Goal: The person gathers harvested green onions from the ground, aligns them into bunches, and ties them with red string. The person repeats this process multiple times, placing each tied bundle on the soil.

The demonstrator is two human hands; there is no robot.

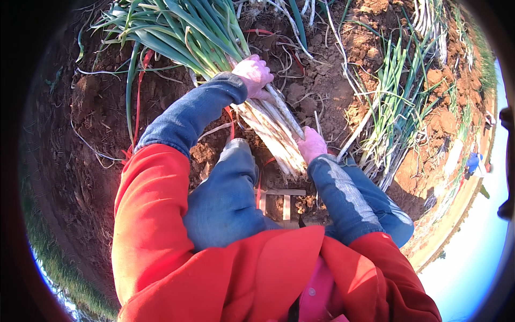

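Note:
A large bundle of green onions lies slantwise above my knees, its leaves toward the upper left and its white, soil-marked root ends toward the lower right. My left hand is closed around the stalks where the green turns white. Lower down, my right hand grips the lower end of one white stalk along the bundle's right side. Part of a red strap shows beside the bundle; how it runs underneath is hidden.
More green onions lie on the clods of brown soil at right. Another red strap stretches across the ground at left. A wooden slatted piece shows between my legs. A person in blue is far off at right.

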